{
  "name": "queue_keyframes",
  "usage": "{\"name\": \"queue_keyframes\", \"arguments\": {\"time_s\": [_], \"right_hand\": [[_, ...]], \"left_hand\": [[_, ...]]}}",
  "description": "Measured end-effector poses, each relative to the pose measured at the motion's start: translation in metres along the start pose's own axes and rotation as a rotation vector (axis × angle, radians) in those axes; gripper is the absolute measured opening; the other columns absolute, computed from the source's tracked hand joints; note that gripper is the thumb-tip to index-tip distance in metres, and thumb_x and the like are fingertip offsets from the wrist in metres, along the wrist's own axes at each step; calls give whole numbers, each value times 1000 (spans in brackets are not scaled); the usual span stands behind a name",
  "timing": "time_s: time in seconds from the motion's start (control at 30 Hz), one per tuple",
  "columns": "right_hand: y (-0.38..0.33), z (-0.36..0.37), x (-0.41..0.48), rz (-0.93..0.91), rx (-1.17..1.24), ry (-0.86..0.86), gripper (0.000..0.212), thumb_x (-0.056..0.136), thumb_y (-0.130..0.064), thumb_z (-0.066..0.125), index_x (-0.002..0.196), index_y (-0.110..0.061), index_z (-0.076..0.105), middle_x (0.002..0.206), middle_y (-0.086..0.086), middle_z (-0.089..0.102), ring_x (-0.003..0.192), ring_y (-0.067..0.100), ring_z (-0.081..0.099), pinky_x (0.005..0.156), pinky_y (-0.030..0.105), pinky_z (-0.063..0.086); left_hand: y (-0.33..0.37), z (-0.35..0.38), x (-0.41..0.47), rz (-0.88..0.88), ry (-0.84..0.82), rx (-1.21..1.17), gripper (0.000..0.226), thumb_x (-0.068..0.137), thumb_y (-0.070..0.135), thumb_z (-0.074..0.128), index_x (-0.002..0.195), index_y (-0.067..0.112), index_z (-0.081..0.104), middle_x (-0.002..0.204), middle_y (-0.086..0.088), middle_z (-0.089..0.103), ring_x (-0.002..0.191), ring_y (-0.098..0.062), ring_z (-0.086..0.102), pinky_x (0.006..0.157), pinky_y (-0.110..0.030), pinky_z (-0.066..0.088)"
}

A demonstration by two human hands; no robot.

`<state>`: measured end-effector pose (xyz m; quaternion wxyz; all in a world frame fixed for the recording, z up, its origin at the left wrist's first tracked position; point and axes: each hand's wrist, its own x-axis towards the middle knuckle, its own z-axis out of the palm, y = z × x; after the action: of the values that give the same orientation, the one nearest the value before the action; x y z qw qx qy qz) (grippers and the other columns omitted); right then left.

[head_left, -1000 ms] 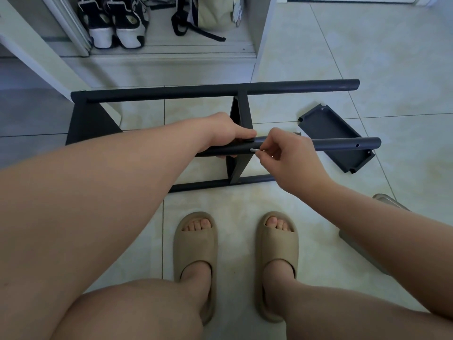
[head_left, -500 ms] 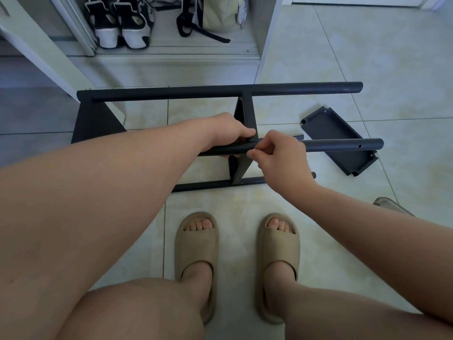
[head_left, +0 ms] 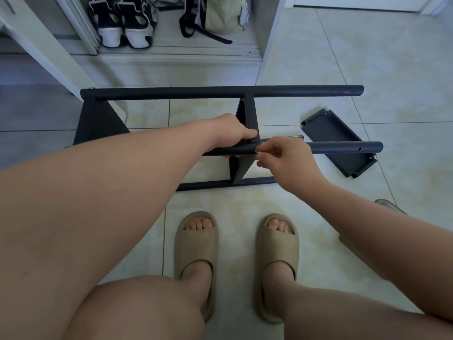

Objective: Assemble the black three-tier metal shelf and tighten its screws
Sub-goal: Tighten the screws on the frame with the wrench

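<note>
Shelf frame, black, lies on its side on the tiled floor, just beyond the person's feet. Two trays are fitted between its poles and stand on edge: an end tray at the left and a middle tray. A loose tray lies flat on the floor to the right, hollow side up. The front pole crosses over it and hides a strip of it.

The left hand is wrapped round the front pole right at the middle tray. The right hand, just beside it, pinches a small bright piece between thumb and forefinger against the pole, its other fingers curled in. The piece is too small to tell what it is. A hole shows near the pole's free right end.

At the top of the view a pale cabinet stands open. Inside it, a pair of black and white sneakers sits at the left and a pale bag with black straps to their right. Both are cut off by the upper edge.

The left forearm covers the left stretch of the front pole and of the lower pole on the floor. The right wrist covers that lower pole's right end. A grey thing near the right edge is mostly hidden behind the right forearm, and I cannot tell what it is. Beige slippers are on both feet.
</note>
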<state>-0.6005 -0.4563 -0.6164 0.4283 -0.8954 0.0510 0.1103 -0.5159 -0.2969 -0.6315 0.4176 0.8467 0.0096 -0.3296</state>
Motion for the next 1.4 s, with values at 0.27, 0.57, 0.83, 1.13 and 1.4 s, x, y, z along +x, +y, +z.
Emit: {"name": "queue_keyframes", "arguments": {"time_s": [0.27, 0.57, 0.83, 1.13, 1.4], "right_hand": [[-5, 5, -1, 100, 178, 38, 21, 95, -6, 66, 79, -19, 67, 79, 3, 74, 63, 8, 72, 79, 35, 62], [-8, 8, 0, -59, -152, 19, 11, 95, -12, 63, 87, -19, 66, 83, 8, 72, 81, 25, 70, 77, 39, 57], [2, 2, 3, 70, 255, -24, 20, 95, 1, 64, 80, -12, 66, 72, 1, 72, 67, 14, 72, 85, 37, 62], [-1, 8, 7, 168, 414, 8, 17, 94, 5, 64, 80, -4, 60, 73, 10, 71, 62, 22, 67, 74, 35, 64], [-2, 8, 16, 123, 95, 40, 18, 91, -9, 70, 79, -13, 57, 72, 3, 75, 63, 17, 72, 74, 47, 62]], "left_hand": [[1, -2, 0, 2, 33, 47, 40, 95, 44, 60, 84, 8, 74, 73, -6, 75, 54, -17, 60, 66, -28, 51], [1, -3, 0, 0, 13, 44, 40, 94, 45, 61, 83, 8, 72, 71, -5, 75, 51, -13, 62, 65, -30, 51], [1, -3, -1, 1, 32, 86, 45, 94, 49, 60, 89, 7, 75, 76, -6, 76, 59, -17, 62, 73, -33, 50], [0, -2, -2, 5, 22, 77, 49, 95, 49, 59, 98, 3, 76, 87, -9, 77, 72, -22, 63, 89, -39, 53], [-1, -2, -1, 34, 9, 46, 44, 95, 44, 59, 97, 4, 77, 75, -7, 76, 67, -18, 63, 84, -36, 53]]}}
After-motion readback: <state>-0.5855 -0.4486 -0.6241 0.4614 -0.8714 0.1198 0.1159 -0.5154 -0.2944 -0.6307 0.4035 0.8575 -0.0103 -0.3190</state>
